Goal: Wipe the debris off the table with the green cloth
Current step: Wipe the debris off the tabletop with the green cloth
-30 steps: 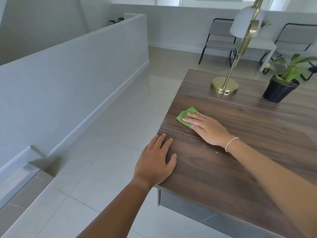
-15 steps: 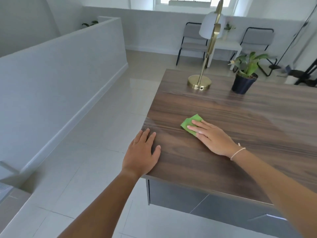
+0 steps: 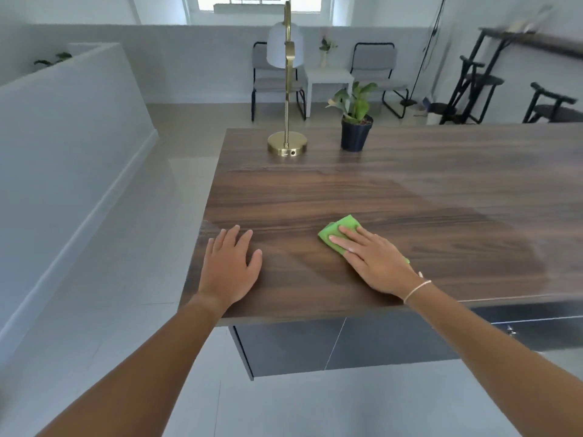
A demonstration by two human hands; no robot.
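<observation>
We had the green cloth (image 3: 339,233) flat on the wooden bench (image 3: 410,200), not far from the near edge, with our right hand (image 3: 377,263) pressed palm-down on it, fingers (image 3: 342,239) stretched out close together so just a corner of cloth poked out ahead. Left hand (image 3: 230,268) sat flat by the bench's near left corner, fingers a bit spread. A brass lamp (image 3: 287,146) and potted plant (image 3: 356,121) stood at the far end.
</observation>
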